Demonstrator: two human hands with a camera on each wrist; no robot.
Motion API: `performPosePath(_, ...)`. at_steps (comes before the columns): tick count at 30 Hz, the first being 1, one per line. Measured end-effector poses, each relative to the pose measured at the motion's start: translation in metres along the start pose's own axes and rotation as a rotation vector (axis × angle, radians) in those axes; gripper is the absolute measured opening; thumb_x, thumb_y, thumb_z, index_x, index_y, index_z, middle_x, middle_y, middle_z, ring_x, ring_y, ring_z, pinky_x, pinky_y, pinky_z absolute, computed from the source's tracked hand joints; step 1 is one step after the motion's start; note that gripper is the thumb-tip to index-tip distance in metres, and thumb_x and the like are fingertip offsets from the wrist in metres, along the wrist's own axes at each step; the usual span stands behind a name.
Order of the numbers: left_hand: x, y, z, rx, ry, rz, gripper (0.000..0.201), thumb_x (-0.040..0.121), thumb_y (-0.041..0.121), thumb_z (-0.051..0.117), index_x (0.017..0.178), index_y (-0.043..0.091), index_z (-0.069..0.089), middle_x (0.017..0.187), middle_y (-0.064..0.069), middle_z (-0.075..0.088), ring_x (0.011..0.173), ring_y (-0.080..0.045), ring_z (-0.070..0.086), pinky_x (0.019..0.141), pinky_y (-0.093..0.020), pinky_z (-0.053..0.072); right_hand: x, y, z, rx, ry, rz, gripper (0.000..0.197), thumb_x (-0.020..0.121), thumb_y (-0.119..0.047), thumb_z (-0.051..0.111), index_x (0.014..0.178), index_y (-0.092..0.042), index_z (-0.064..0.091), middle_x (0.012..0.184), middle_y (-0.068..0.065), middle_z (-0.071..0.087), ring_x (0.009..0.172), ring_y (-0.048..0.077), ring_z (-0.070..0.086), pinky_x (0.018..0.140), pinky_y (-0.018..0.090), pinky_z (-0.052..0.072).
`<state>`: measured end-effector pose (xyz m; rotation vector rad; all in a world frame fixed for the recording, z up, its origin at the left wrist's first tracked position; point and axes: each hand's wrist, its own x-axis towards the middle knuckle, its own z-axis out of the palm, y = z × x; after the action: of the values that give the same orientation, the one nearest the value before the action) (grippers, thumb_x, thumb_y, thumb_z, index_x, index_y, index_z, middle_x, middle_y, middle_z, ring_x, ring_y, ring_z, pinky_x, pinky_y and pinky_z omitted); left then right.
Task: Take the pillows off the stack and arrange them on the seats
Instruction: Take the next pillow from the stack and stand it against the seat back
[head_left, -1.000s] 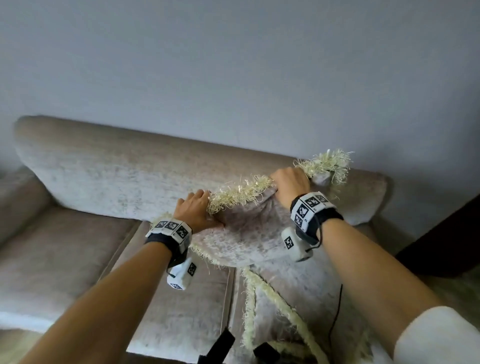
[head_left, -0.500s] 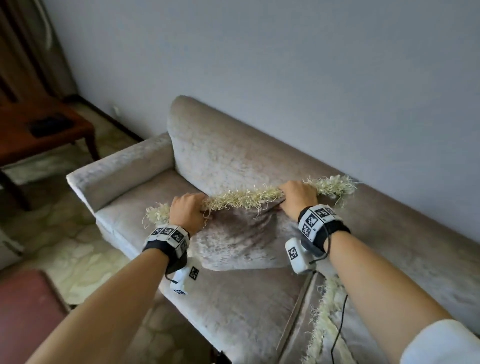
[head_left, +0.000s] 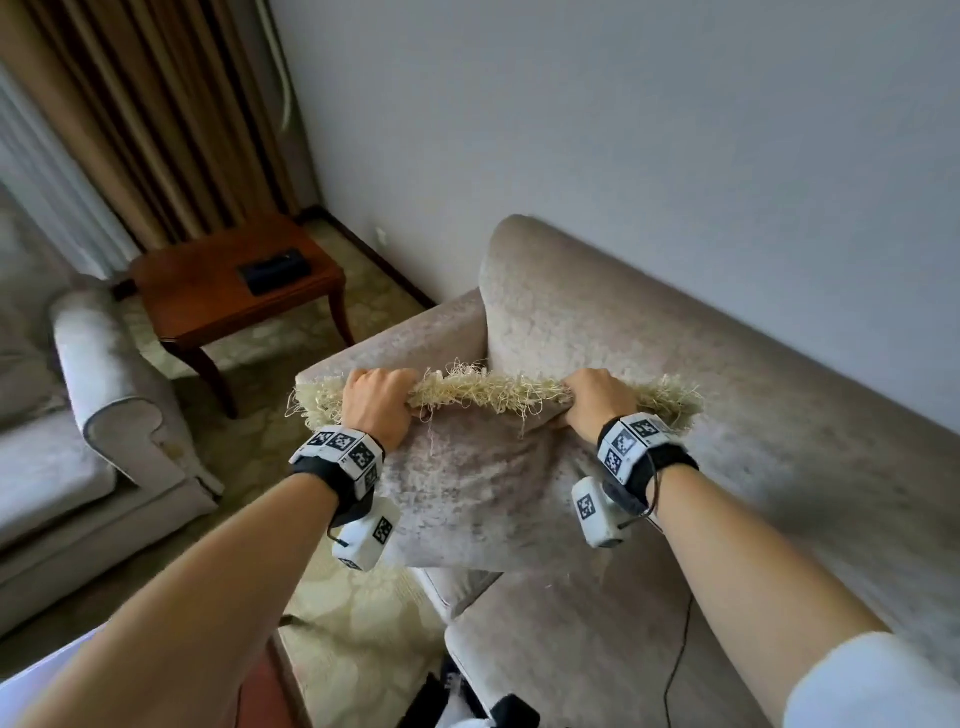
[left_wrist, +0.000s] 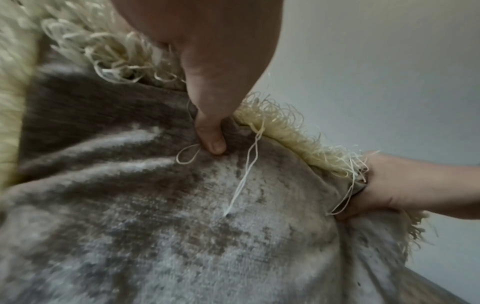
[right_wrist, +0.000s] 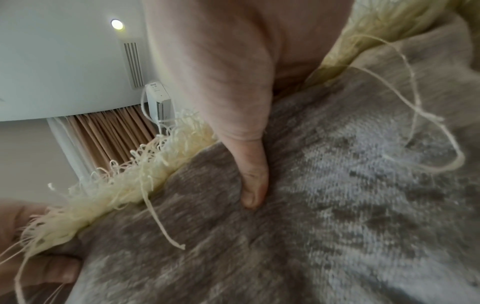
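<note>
A taupe velvet pillow (head_left: 478, 488) with a cream fringe hangs upright over the left end of the sofa (head_left: 675, 364). My left hand (head_left: 382, 402) grips its top edge near the left corner. Near the right corner my right hand (head_left: 597, 397) grips the same edge. In the left wrist view my thumb (left_wrist: 210, 139) presses into the pillow (left_wrist: 182, 226) face, with the right hand (left_wrist: 405, 185) further along the fringe. The right wrist view shows the right thumb (right_wrist: 253, 185) dug into the pillow (right_wrist: 337, 205). The stack is out of view.
A wooden side table (head_left: 234, 291) with a dark box on it stands left of the sofa's armrest (head_left: 415, 338). An armchair (head_left: 104, 441) sits at the far left. Curtains (head_left: 156, 114) hang in the corner. A black cable (head_left: 680, 654) lies on the seat cushion.
Both hands have carried the pillow leftward along the sofa, from the right end to the left armrest end. The grip on the top edge is unchanged.
</note>
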<state>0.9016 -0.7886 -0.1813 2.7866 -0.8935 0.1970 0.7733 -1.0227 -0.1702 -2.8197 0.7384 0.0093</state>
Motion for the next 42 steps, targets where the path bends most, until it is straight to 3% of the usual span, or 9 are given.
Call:
performPosePath(5,0.07,-0.059,-0.009,0.09,-0.017,-0.028,0.026,0.073,0.0,0.062,0.072,0.023,0.05,0.07,-0.001,0.061,0.072,-0.026,0.058,0.082,-0.035,0.033,0.095,-0.054,0.009,0.06,-0.017,-0.052,0.011,0.08,-0.006,0.07,0.089,-0.013,0.071,0.092,0.01,0.072,0.084,0.032,0.069,0.069,0.035,0.055)
performPosePath(10,0.136,-0.103,-0.011,0.121,-0.034,-0.048,0.019,0.074,-0.001,0.06,0.081,0.016,0.061,0.073,-0.003,0.064,0.077,-0.027,0.06,0.084,-0.037,0.035,0.158,-0.089,0.013,0.114,0.012,-0.063,0.017,0.081,-0.005,0.07,0.081,-0.021,0.066,0.088,0.008,0.071,0.081,0.031,0.069,0.067,0.035,0.055)
performPosePath(15,0.196,-0.114,0.012,0.111,-0.007,0.066,0.027,0.071,-0.01,0.053,0.076,0.016,0.051,0.081,0.001,0.062,0.085,-0.025,0.056,0.082,-0.038,0.037,0.201,-0.089,0.034,0.152,0.091,0.027,0.032,0.084,0.007,0.061,0.075,-0.023,0.059,0.072,0.005,0.065,0.062,0.025,0.06,0.054,0.03,0.048)
performPosePath(20,0.27,-0.109,0.055,0.076,-0.065,0.236,0.025,0.075,-0.01,0.049,0.079,0.014,0.053,0.087,0.0,0.06,0.092,-0.024,0.055,0.085,-0.039,0.036,0.226,-0.072,0.053,0.125,0.108,0.199,0.024,0.084,0.007,0.063,0.072,-0.014,0.061,0.064,-0.001,0.061,0.054,0.015,0.057,0.045,0.022,0.041)
performPosePath(25,0.339,-0.084,0.09,0.068,-0.148,0.518,0.025,0.081,-0.006,0.05,0.094,0.015,0.057,0.1,0.0,0.063,0.099,-0.023,0.055,0.099,-0.04,0.036,0.242,-0.055,0.064,0.169,0.174,0.463,0.027,0.083,0.007,0.067,0.098,-0.016,0.067,0.076,0.001,0.069,0.062,0.019,0.065,0.058,0.032,0.057)
performPosePath(29,0.383,-0.073,0.12,0.029,-0.203,0.618,0.021,0.081,-0.004,0.053,0.087,0.015,0.058,0.093,0.001,0.063,0.094,-0.022,0.058,0.097,-0.038,0.036,0.253,-0.054,0.066,0.167,0.139,0.587,0.015,0.085,-0.001,0.069,0.089,-0.011,0.058,0.07,0.003,0.064,0.063,0.025,0.062,0.06,0.035,0.053)
performPosePath(34,0.424,-0.049,0.155,0.088,-0.182,0.748,0.022,0.082,0.001,0.055,0.097,0.016,0.06,0.104,0.0,0.061,0.105,-0.022,0.053,0.102,-0.04,0.035,0.274,-0.041,0.079,0.124,0.203,0.681,0.032,0.086,-0.016,0.071,0.077,-0.018,0.041,0.056,-0.007,0.04,0.058,0.019,0.045,0.065,0.033,0.039)
performPosePath(38,0.451,-0.028,0.189,0.103,-0.226,0.758,0.02,0.082,0.001,0.053,0.094,0.017,0.057,0.097,0.002,0.064,0.1,-0.022,0.056,0.1,-0.04,0.034,0.3,-0.015,0.1,0.08,0.2,0.733,0.029,0.087,-0.024,0.071,0.081,-0.02,0.043,0.062,-0.003,0.053,0.062,0.022,0.054,0.078,0.036,0.048)
performPosePath(42,0.468,-0.014,0.222,0.118,-0.298,0.765,0.023,0.081,-0.002,0.05,0.09,0.019,0.055,0.082,0.004,0.062,0.092,-0.021,0.059,0.099,-0.039,0.033,0.321,0.01,0.125,0.078,0.141,0.783,0.019,0.089,-0.015,0.068,0.089,-0.018,0.049,0.066,-0.002,0.054,0.067,0.024,0.054,0.087,0.038,0.047)
